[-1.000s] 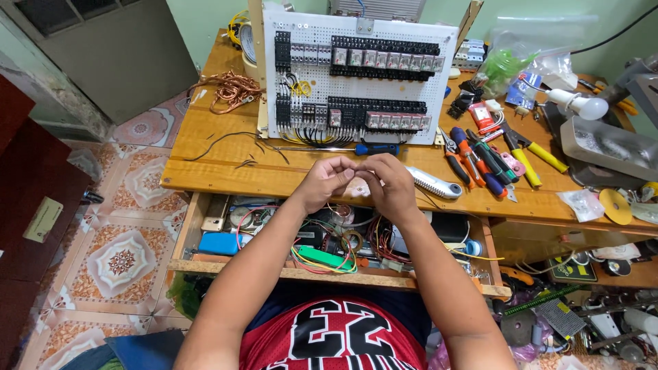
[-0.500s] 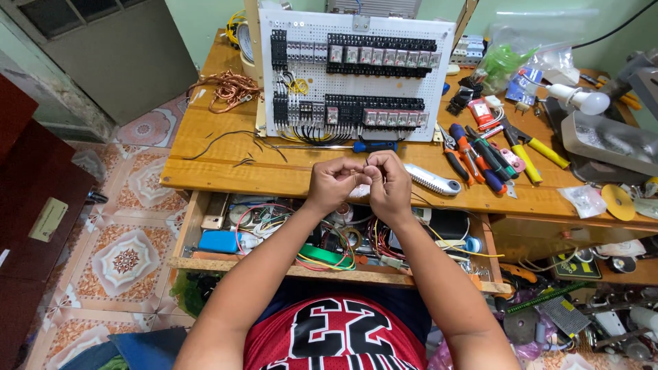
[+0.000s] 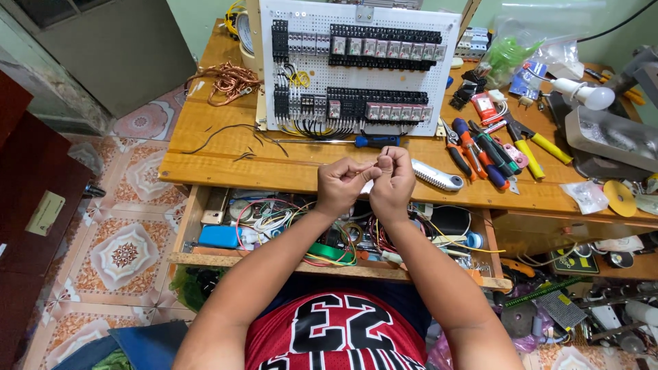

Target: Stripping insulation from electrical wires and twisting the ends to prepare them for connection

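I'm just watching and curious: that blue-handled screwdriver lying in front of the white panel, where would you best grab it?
Grip the screwdriver by its thick blue handle, coming from above. It lies flat on the wooden bench, parallel to the panel edge, handle to the right and thin shaft pointing left. The handle probably gives the firmest hold, and the panel's wires crowd the far side.

Red sleeveless jersey (image 3: 336, 336) (black-white numerals, black trim), bare arms.

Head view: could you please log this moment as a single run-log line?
left hand: pinching thin wire | right hand: pinching same wire | hands: touching, above open drawer | nearby: utility knife, blue-handled screwdriver
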